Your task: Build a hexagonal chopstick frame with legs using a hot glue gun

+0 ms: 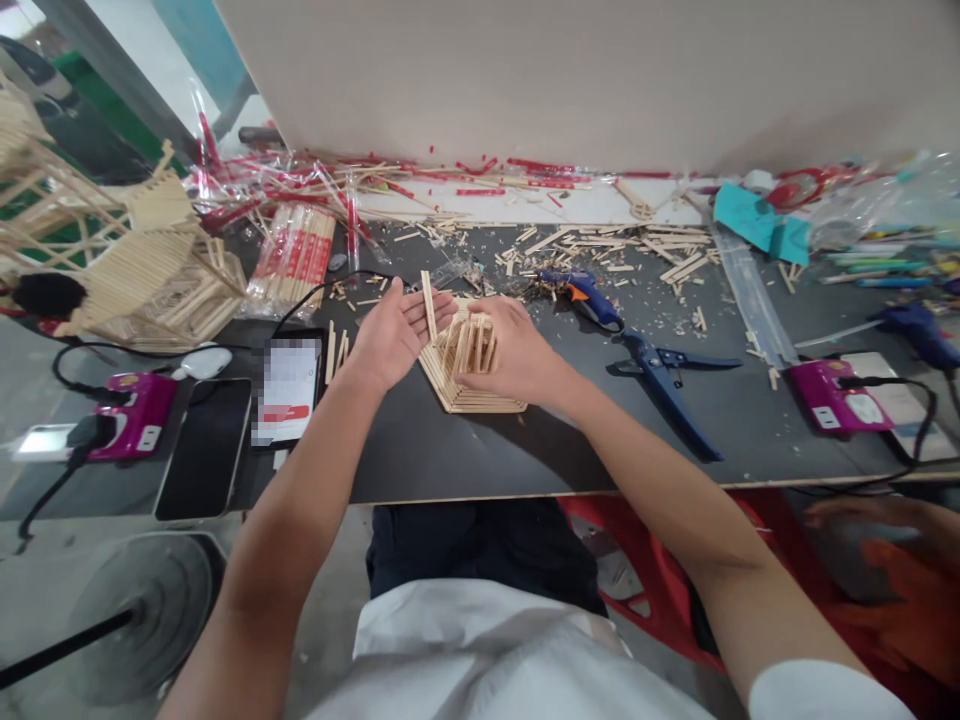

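Observation:
My left hand (397, 335) is turned palm up beside the left edge of a stick structure, fingers extended. A pair of thin wooden sticks (428, 305) lies across those fingers. The structure (484, 405) is built of pale wooden sticks in stacked, angled layers and rests on the dark table. Curled over its raised middle, my right hand (521, 350) has its thumb on the near side and its fingers on the far side. Between them several short upright sticks (480, 345) show. The palm hides the structure's right part.
A blue glue gun (589, 297) and blue-handled cutters (667, 390) lie to the right. Stick scraps (555, 245) litter the back. On the left are phones (204, 450), bagged sticks (292, 255), a purple power socket (139, 415) and a larger stick model (142, 270). Another person's arm (885, 515) shows at right.

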`<action>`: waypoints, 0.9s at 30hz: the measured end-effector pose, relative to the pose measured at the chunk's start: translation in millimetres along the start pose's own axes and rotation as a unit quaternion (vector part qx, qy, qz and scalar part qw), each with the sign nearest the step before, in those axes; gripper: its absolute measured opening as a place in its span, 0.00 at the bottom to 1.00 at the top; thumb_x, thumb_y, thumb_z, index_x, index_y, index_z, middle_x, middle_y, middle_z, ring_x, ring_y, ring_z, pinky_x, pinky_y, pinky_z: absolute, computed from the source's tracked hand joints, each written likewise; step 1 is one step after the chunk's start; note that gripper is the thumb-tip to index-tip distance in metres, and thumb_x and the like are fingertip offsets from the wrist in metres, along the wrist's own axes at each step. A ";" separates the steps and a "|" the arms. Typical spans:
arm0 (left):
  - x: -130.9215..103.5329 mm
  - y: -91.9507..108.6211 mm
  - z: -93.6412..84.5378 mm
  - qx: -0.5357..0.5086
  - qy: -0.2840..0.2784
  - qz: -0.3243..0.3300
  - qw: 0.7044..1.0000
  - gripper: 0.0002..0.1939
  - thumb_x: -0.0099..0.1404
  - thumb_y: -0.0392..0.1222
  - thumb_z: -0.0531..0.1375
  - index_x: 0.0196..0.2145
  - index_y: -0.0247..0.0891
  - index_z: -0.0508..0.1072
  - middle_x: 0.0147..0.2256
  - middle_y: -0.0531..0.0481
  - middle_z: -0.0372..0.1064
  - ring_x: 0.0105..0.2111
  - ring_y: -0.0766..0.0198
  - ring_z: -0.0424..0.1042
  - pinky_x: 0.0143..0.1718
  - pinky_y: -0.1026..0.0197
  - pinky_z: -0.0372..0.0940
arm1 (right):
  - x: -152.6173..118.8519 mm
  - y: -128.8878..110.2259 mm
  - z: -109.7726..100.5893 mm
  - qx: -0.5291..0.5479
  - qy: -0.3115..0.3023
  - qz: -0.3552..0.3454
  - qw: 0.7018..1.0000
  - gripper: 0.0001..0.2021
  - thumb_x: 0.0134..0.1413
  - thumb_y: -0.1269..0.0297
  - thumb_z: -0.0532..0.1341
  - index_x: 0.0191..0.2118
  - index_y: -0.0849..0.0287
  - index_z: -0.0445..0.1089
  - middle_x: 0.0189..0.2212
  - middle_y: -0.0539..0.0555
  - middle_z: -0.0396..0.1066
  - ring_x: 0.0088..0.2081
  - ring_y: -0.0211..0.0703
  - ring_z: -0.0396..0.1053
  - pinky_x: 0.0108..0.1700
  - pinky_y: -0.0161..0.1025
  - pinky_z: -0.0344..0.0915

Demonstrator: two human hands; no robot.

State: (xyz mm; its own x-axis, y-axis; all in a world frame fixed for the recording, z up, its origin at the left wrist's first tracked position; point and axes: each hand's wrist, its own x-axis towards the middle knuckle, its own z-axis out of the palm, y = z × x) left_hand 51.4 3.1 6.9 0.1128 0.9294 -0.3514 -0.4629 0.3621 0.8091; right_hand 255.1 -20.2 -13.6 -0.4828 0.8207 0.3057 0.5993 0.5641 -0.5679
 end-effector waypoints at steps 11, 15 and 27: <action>-3.6 -12.3 4.0 0.039 -0.067 -0.052 0.996 0.26 0.77 0.57 0.56 0.52 0.29 0.77 0.46 0.33 0.80 0.51 0.50 0.80 0.57 0.49 0.74 | 8.8 15.7 2.6 0.056 0.063 -0.046 0.995 0.54 0.49 0.29 0.68 0.74 0.50 0.50 0.66 0.65 0.66 0.67 0.66 0.60 0.69 0.69 0.55; -5.6 -12.6 7.7 0.043 -0.066 -0.068 0.995 0.23 0.77 0.54 0.57 0.52 0.29 0.77 0.45 0.34 0.81 0.48 0.52 0.82 0.55 0.50 0.75 | 13.7 17.2 4.8 0.049 0.059 -0.041 0.996 0.54 0.48 0.28 0.68 0.73 0.51 0.52 0.67 0.64 0.66 0.67 0.67 0.59 0.69 0.69 0.54; -12.3 -11.0 12.0 0.030 -0.077 -0.075 0.994 0.20 0.79 0.46 0.54 0.50 0.26 0.78 0.45 0.31 0.81 0.52 0.50 0.80 0.60 0.47 0.72 | 11.0 23.1 9.0 0.036 0.066 -0.032 0.997 0.54 0.47 0.26 0.67 0.72 0.52 0.55 0.66 0.63 0.66 0.67 0.66 0.58 0.68 0.67 0.57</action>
State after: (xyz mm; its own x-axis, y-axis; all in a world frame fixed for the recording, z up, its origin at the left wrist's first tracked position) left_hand 65.6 -11.5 8.0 0.3116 0.8628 -0.3980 -0.3781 0.4969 0.7811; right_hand 257.9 1.0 -30.2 -0.4276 0.7912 0.4373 0.5210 0.6110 -0.5960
